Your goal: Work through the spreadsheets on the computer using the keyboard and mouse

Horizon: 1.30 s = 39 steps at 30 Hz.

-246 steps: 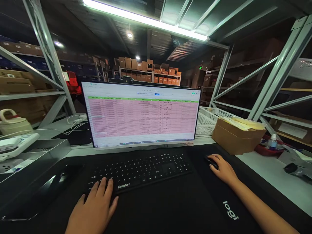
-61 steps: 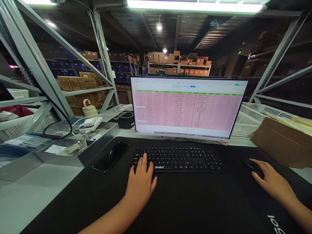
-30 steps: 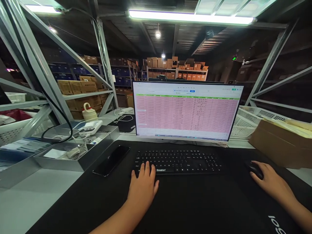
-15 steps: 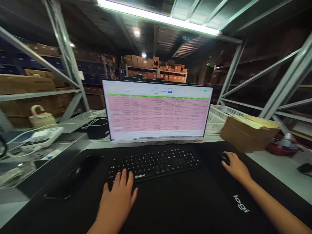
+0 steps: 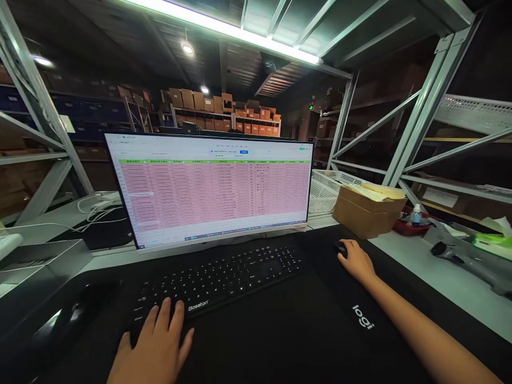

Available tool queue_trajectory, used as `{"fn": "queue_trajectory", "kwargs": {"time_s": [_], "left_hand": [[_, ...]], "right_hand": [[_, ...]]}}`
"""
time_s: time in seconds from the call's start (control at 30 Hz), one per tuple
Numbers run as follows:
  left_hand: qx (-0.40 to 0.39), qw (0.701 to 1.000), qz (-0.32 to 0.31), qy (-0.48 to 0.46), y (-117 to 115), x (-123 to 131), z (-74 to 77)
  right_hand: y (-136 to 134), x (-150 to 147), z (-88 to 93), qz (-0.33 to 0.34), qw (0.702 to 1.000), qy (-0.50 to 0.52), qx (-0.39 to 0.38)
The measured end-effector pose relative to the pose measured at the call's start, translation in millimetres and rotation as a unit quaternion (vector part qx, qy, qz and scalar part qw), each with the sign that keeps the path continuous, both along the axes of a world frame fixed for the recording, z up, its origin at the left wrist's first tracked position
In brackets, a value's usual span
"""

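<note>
My left hand (image 5: pixel 154 341) rests with fingers spread at the lower left edge of a black keyboard (image 5: pixel 224 277), fingertips over its bottom keys. On the right, my right hand (image 5: pixel 356 260) lies over a black computer mouse (image 5: pixel 341 248), its fingers curved round it; most of the mouse is hidden under the hand. Both keyboard and mouse are on a large black desk mat (image 5: pixel 256 341). Behind the keyboard stands a wide monitor (image 5: pixel 216 197) showing a spreadsheet with pink rows and a green header row; its text is too small to read.
Right of the monitor are white plastic baskets (image 5: pixel 322 194) and a cardboard box (image 5: pixel 364 213) holding yellow papers. A barcode scanner (image 5: pixel 464 261) lies at far right, near a spray bottle (image 5: pixel 416 215). A grey metal tray (image 5: pixel 60 261) and white cables (image 5: pixel 100 210) are at left.
The view has turned to the right, so the monitor, keyboard and both hands sit further left in it. The scanner shows more fully. Both hands keep their places on keyboard and mouse.
</note>
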<state>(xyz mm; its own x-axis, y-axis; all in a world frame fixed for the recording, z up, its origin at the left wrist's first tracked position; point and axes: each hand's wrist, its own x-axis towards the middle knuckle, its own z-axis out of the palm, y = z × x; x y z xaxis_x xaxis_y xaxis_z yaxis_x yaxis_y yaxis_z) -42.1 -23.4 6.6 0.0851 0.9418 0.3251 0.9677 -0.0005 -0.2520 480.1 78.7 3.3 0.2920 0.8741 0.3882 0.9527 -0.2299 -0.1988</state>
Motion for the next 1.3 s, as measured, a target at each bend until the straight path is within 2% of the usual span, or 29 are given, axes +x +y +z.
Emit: {"fn": "queue_trajectory", "kwargs": {"time_s": [0.2, 0.57, 1.07, 1.3], "left_hand": [[-0.013, 0.999, 0.001, 0.047, 3.0, -4.1, -8.0], [-0.033, 0.999, 0.012, 0.009, -6.7, 7.8, 15.3], [-0.028, 1.000, 0.008, 0.001, -3.1, 4.0, 5.7], [-0.031, 0.999, 0.010, -0.016, -5.7, 6.1, 11.5]], "right_hand": [[-1.0, 0.1, 2.1, -0.014, 1.000, -0.004, -0.012], [-1.6, 0.0, 1.9, -0.017, 1.000, -0.009, -0.019], [-1.7, 1.1, 0.3, -0.014, 1.000, -0.016, -0.017], [-0.4, 3.0, -2.0, -0.012, 1.000, -0.014, -0.018]]}}
